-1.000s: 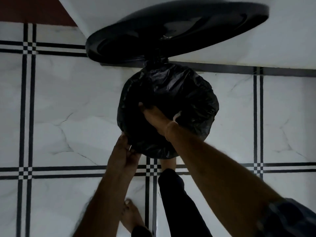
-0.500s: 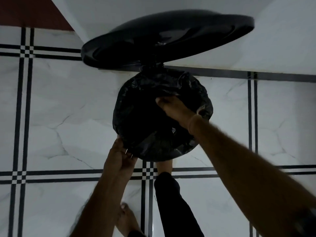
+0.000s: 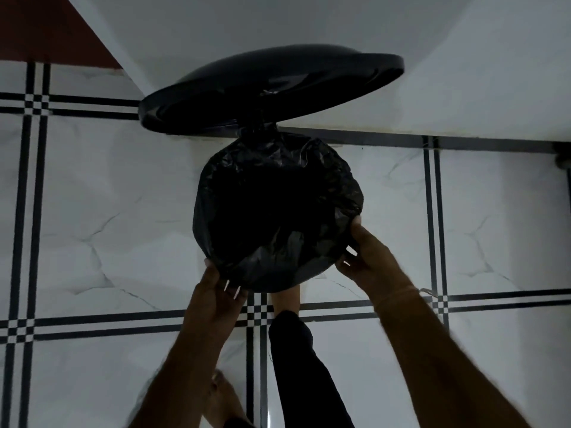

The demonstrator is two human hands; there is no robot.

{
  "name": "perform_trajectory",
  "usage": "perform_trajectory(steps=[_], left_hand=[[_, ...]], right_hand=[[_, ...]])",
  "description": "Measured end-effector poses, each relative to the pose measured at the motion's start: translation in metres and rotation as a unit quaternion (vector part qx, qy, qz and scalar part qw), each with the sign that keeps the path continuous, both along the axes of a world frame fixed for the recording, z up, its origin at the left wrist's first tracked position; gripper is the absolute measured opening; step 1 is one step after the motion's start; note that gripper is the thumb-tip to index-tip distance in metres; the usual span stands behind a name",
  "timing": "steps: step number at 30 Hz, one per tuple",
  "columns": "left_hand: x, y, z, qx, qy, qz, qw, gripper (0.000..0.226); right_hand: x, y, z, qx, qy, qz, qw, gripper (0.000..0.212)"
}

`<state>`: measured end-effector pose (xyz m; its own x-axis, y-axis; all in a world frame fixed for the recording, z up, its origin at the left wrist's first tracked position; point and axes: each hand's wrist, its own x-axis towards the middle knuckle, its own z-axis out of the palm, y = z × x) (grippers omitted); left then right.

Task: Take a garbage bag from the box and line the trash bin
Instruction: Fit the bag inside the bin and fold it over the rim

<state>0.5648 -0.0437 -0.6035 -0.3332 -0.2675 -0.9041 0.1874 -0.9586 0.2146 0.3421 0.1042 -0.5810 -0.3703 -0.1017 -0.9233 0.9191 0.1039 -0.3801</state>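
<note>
A round trash bin stands on the tiled floor, seen from above, with its black lid [image 3: 272, 91] tilted open at the back. A black garbage bag [image 3: 278, 211] is spread over the bin's mouth and folded down around the rim. My left hand [image 3: 221, 291] grips the bag's edge at the near left of the rim. My right hand [image 3: 367, 257] grips the bag's edge at the near right of the rim. The bin's body is hidden under the bag. No box is in view.
A white wall [image 3: 463, 72] rises right behind the bin. White marble floor tiles [image 3: 92, 227] with black lines surround it. My foot [image 3: 285, 299] and dark trouser leg [image 3: 306, 372] are just in front of the bin, my other foot [image 3: 225, 400] lower left.
My right hand came out of the middle of the bag and moved to the near right of the rim, where it now grips the edge. My left hand stayed at the near left.
</note>
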Motion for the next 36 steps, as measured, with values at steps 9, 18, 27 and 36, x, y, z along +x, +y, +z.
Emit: perform_trajectory(steps=[9,18,27,36], left_hand=[[-0.010,0.010,-0.004,0.005,-0.008,0.057,0.998,0.044],[0.006,0.019,-0.010,0.033,0.048,0.023,0.998,0.037],[-0.005,0.025,-0.020,0.006,0.022,0.046,0.999,0.025],[0.000,0.013,-0.003,-0.018,-0.005,0.038,0.999,0.040]], right_hand=[[-0.001,0.007,-0.031,-0.087,-0.005,-0.058,0.995,0.022],[0.005,0.019,-0.031,-0.185,-0.009,-0.067,0.980,0.039],[0.023,0.014,-0.040,-0.177,0.034,-0.032,0.983,0.022],[0.027,0.021,-0.036,-0.147,0.020,-0.125,0.981,0.034]])
